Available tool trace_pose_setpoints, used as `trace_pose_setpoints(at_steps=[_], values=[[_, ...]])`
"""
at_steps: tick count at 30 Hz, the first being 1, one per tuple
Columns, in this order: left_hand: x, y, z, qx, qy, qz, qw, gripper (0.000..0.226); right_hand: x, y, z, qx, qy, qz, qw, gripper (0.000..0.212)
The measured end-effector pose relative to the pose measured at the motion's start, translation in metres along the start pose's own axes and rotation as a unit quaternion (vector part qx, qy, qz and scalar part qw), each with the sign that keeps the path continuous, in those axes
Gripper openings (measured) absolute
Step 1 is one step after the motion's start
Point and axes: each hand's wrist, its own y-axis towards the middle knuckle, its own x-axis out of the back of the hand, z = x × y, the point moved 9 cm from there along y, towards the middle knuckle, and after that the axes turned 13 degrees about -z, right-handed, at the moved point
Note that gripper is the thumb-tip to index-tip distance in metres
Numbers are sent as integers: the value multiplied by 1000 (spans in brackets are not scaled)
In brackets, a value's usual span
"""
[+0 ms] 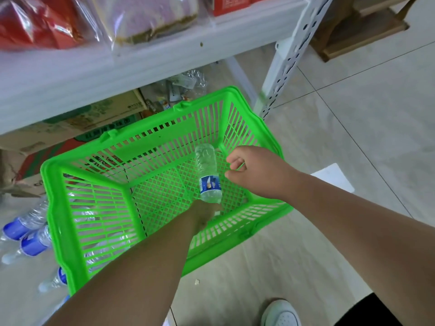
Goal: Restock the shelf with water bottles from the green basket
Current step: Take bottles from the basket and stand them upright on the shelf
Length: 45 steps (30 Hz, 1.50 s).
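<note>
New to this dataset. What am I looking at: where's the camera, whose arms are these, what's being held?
There is no robot here. A person works with bare hands, and the single picture comes from a wide-angle camera worn on their head, looking down. The left hand reaches into the green basket, which sits on the tiled floor, and grips the near end of a water bottle, the only one visible inside. The right hand hovers beside that bottle, fingers loosely curled, holding nothing. More bottles lie on the floor left of the basket. Above is the white shelf with wrapped goods, and cardboard boxes sit under it.
</note>
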Motion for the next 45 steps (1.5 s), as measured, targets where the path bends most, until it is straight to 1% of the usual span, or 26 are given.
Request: trace_pose_setpoints(at_steps=[1, 3, 4, 6, 8, 9, 10, 11, 13, 16, 18, 20, 22, 25, 28, 30, 33, 35, 37, 38, 39, 40, 41, 42, 44, 45], values=[[7, -3, 0, 2, 3, -9, 1000, 15, -1, 1, 1, 0, -4, 8, 1000, 35], [24, -9, -3, -5, 15, -21, 1000, 27, -4, 5, 3, -8, -11, 25, 1000, 35], [35, -14, -9, -7, 4, -28, 1000, 31, -6, 7, 3, -12, -17, 33, 999, 35], [63, -21, -26, -25, -29, -75, 996, 37, -9, 10, 1, -23, -29, 44, 998, 38], [100, -35, -50, -67, -31, -133, 988, 34, -12, 11, 0, -30, -35, 59, 997, 44], [119, -44, -62, -102, 2, -156, 983, 30, -13, 10, 3, -28, -40, 71, 996, 48], [135, -50, -73, -144, 58, -172, 973, 27, -15, 10, 5, -23, -43, 85, 995, 54], [149, -61, -81, -182, 125, -185, 958, 27, -17, 9, 9, -18, -43, 97, 994, 60], [174, -92, -96, -243, 230, -212, 918, 37, -21, 8, 17, -4, -38, 115, 993, 75], [205, -152, -125, -319, 313, -233, 864, 38, -23, 1, 40, 26, -22, 134, 990, 101], [225, -191, -147, -360, 333, -246, 836, 36, -26, -9, 60, 41, 14, 159, 986, 114], [237, -228, -167, -398, 360, -247, 807, 35, -27, -20, 80, 53, 58, 176, 981, 116], [245, -263, -188, -428, 379, -248, 782, 38, -21, -30, 99, 48, 110, 159, 980, 106], [261, -313, -218, -435, 369, -254, 781, 38, 13, -48, 133, 37, 185, 82, 979, 83], [285, -375, -256, -438, 358, -298, 769, 43, 74, -66, 175, 40, 225, -19, 973, 59], [301, -425, -284, -455, 331, -333, 757, 44, 120, -77, 203, 39, 249, -42, 967, 52], [326, -502, -318, -491, 245, -354, 758, 47, 191, -95, 247, 55, 274, -47, 959, 50], [339, -554, -338, -513, 184, -332, 770, 49, 239, -110, 277, 58, 280, -40, 957, 45], [349, -603, -356, -536, 150, -291, 778, 39, 284, -127, 307, 65, 298, -18, 952, 43], [354, -624, -364, -537, 132, -262, 791, 28, 307, -137, 322, 72, 307, -4, 949, 44], [360, -643, -371, -532, 101, -221, 811, 19, 328, -147, 338, 79, 314, 9, 946, 44], [365, -664, -378, -525, 62, -173, 831, 15, 349, -156, 355, 85, 320, 22, 943, 43], [370, -685, -386, -523, 33, -133, 841, 18, 369, -166, 371, 94, 327, 34, 940, 43], [375, -708, -393, -528, 19, -108, 842, 26, 387, -175, 387, 100, 333, 45, 937, 42], [389, -756, -409, -543, 6, -99, 834, 40, 422, -194, 418, 118, 342, 61, 930, 41], [398, -778, -416, -547, 1, -103, 831, 42, 439, -204, 433, 127, 347, 61, 927, 41]])
